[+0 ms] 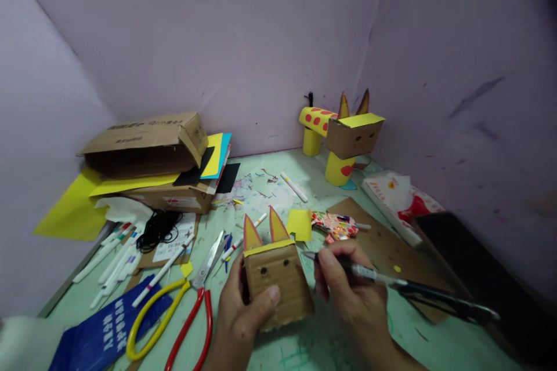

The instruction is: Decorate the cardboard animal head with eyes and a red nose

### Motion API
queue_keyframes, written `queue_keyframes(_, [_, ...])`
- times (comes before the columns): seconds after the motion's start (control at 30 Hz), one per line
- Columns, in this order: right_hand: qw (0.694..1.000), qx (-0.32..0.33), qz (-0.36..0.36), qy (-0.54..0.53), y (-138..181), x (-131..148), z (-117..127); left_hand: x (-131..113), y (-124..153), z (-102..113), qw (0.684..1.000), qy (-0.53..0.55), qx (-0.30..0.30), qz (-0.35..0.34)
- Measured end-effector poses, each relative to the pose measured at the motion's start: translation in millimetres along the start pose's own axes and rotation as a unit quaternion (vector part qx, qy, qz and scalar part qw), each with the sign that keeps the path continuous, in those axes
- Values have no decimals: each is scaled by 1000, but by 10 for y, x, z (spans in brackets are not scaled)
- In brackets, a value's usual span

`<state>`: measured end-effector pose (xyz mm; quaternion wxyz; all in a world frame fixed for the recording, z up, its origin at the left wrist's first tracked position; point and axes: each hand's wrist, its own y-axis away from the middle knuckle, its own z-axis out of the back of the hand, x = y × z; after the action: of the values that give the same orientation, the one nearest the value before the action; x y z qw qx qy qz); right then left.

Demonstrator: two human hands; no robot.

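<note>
My left hand (pixel 241 316) grips a small cardboard animal head (pixel 278 284) with a yellow top strip, two pointed ears and two dark dot eyes; my thumb lies across its front. My right hand (pixel 348 293) is closed round a black marker pen (pixel 391 281), whose tip points left, just beside the box's upper right corner. Both hands rest low over a pale green table (pixel 313 348).
Red and yellow scissors (pixel 183 313) lie left of my hands, beside several white pens (pixel 117 261) and a blue packet (pixel 104 330). Cardboard boxes and coloured paper (pixel 152 156) are stacked at back left. A finished yellow spotted cardboard animal (pixel 343 133) stands at the back; a cardboard sheet (pixel 391 255) lies right.
</note>
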<state>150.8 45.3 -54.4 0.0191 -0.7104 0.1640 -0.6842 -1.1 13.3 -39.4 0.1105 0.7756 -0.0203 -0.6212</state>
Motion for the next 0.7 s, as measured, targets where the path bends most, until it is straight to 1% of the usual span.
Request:
queue_keyframes(0.1, [999,-31,-20,-29,-70,83,-7,3,-30,32,1000,22,-7,16])
queue_keyframes(0.17, [997,-39,-36,-51,-105,114,-13,15,-51,56,999,28,-9,20])
queue_keyframes(0.33, [998,-30,-38,-43,-134,66,-15,44,-74,81,1000,28,-11,2])
queue_keyframes(0.43, [997,-52,-35,-39,-129,41,-24,33,-67,66,999,28,-16,-12])
queue_keyframes(0.47, [997,-45,-38,-46,-124,40,-31,27,-62,58,999,27,-17,-18])
queue_keyframes(0.53, [995,3,-53,-83,-108,39,-51,14,-51,37,999,27,-13,-29])
queue_keyframes(0.6, [986,68,-80,-128,-87,30,-77,7,-39,15,999,29,-3,-38])
queue_keyframes(0.7, [970,117,-119,-177,-61,8,-107,10,-29,-13,998,31,15,-50])
